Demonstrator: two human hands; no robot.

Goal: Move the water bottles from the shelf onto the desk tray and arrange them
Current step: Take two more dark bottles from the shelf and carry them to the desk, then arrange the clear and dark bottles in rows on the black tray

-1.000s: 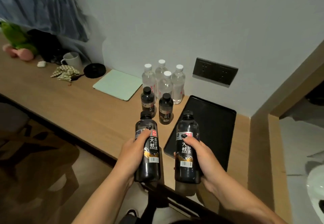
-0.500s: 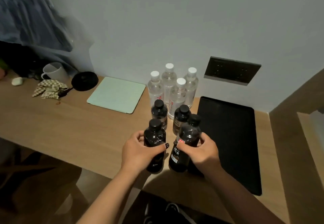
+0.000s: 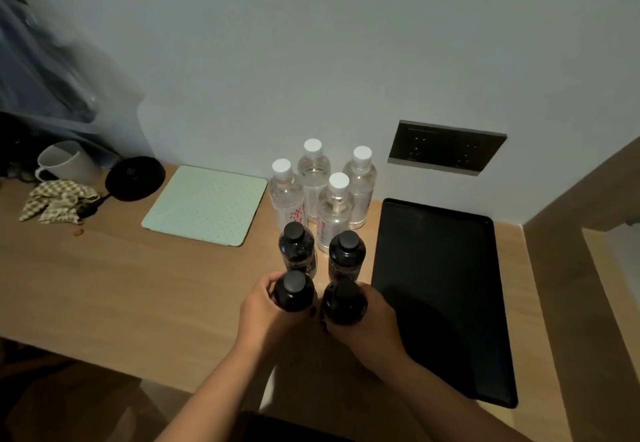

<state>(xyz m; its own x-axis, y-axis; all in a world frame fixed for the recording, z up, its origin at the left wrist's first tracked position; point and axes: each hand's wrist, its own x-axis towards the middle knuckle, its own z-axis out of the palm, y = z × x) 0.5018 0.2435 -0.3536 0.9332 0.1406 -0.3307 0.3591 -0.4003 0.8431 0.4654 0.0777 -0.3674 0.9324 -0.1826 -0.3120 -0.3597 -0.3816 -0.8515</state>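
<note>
Your desk (image 3: 121,289) is smooth pale wood with a faint grain. To its right lies the tray (image 3: 450,303), a flat matte black rectangle with rounded corners and a low raised rim, nothing standing on it. Just left of the tray stand four clear bottles (image 3: 313,178), ribbed plastic with white screw caps, grouped tightly near the wall. In front of them stand two dark bottles (image 3: 297,251), glossy black with round black caps, side by side and upright on the wood.

Your left hand (image 3: 266,317) is curled around a third dark bottle (image 3: 294,292), fingers wrapped round its body with the thumb at the front. Your right hand (image 3: 370,324) is closed the same way on a fourth dark bottle (image 3: 344,301), which sits just beside the tray's left edge. The two held bottles are nearly touching, directly in front of the standing dark pair; you cannot tell whether their bases rest on the desk.

Further left lie a mint-green dotted mat (image 3: 207,204) with rounded corners, a round black disc (image 3: 135,178), a crumpled checked cloth (image 3: 57,201) and a white mug (image 3: 65,162). A dark socket plate (image 3: 446,147) sits on the wall
</note>
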